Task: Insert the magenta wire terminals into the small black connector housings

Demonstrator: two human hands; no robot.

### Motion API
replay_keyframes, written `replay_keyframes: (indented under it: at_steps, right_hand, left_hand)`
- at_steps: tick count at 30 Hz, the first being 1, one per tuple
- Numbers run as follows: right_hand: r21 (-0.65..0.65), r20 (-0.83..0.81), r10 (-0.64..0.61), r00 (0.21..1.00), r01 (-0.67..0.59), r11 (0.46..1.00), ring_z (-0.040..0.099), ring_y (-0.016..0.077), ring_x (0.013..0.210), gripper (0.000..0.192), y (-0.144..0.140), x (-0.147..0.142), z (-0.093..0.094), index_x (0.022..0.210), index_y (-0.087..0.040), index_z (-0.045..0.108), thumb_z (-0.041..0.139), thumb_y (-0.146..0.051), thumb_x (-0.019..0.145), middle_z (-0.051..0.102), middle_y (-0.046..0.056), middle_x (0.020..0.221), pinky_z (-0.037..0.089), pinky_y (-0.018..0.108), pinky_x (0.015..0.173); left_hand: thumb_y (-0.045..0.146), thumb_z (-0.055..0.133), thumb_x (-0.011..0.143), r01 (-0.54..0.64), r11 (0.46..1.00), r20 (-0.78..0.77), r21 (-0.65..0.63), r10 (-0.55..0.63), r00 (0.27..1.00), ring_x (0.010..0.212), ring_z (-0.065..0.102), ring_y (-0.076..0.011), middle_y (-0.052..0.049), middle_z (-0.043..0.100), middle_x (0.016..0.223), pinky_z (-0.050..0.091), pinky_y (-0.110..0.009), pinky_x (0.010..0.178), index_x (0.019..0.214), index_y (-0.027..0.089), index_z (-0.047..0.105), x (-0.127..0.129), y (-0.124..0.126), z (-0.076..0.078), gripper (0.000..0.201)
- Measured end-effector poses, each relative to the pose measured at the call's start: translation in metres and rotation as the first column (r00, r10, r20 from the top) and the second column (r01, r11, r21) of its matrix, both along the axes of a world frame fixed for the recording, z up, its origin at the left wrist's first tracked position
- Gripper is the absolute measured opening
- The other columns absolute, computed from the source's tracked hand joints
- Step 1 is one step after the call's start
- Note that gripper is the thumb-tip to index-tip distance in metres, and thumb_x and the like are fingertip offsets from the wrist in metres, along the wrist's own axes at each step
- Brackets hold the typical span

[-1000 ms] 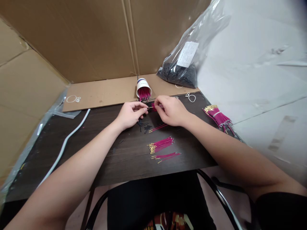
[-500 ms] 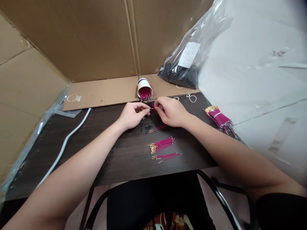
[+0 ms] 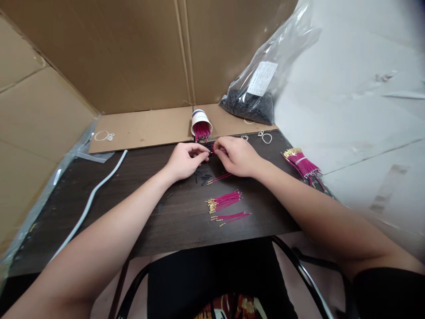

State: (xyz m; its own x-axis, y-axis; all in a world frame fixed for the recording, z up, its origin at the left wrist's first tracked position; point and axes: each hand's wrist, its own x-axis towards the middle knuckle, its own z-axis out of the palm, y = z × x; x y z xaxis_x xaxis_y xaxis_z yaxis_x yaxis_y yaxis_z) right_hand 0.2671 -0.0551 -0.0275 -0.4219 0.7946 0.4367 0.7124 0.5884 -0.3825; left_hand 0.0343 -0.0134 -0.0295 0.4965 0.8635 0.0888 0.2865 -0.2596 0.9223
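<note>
Magenta wire (image 3: 215, 151) pinched between the fingertips of the left hand (image 3: 184, 160) and right hand (image 3: 236, 156), near the paper cup (image 3: 200, 124). Sleeving appears underway; next requires steady alignment of a black sleeve (image 3: 203, 177).

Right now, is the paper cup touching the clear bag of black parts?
Apart. The head view shows bare cardboard between the tipped paper cup and the clear bag, which sits off to the cup's right.

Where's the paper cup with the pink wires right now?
In the head view, the paper cup lies tipped at the table's far edge, centre, just beyond both hands, left of the plastic bag.
</note>
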Motion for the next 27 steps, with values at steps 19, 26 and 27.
replay_keyframes:
  at_steps: [19, 26, 27]
  right_hand:
    - [0.003, 0.013, 0.016, 1.0, -0.016, 1.0, 0.059, 0.021, 0.088, 0.011, 0.0001, 0.0, 0.0019, 0.109, -0.013, 0.062, 0.054, -0.02, 0.109, 0.067, 0.009, 0.104, 0.039, 0.032, 0.078]
    - [-0.021, 0.035, 0.036, 0.999, -0.035, 0.999, 0.06, 0.0224, 0.093, 0.012, -0.0007, -0.0009, 0.0022, 0.113, -0.014, 0.062, 0.052, -0.021, 0.11, 0.068, 0.01, 0.108, 0.04, 0.034, 0.08]
    - [-0.023, 0.038, 0.03, 0.999, -0.03, 0.999, 0.06, 0.0224, 0.093, 0.013, -0.0009, -0.0008, 0.0019, 0.113, -0.014, 0.062, 0.052, -0.021, 0.11, 0.068, 0.01, 0.108, 0.04, 0.034, 0.08]
  left_hand:
    - [0.025, 0.077, 0.092, 0.016, 0.999, -0.001, 0.028, -0.016, 1.0, 0.072, 0.068, -0.0144, -0.01, 0.08, 0.089, 0.056, -0.029, 0.071, 0.103, 0.012, 0.083, 0.0004, -0.0003, 0.0002, 0.018]
    - [0.026, 0.077, 0.091, 0.038, 0.999, 0.005, -0.028, -0.038, 0.999, 0.067, 0.063, -0.0131, -0.011, 0.079, 0.088, 0.053, -0.028, 0.065, 0.102, 0.012, 0.083, -0.0003, -0.0009, 0.0043, 0.02]
    - [0.027, 0.077, 0.091, 0.039, 0.999, 0.004, -0.019, -0.039, 0.999, 0.068, 0.064, -0.0134, -0.011, 0.079, 0.088, 0.053, -0.028, 0.066, 0.103, 0.012, 0.083, -0.0002, -0.0012, 0.0046, 0.02]
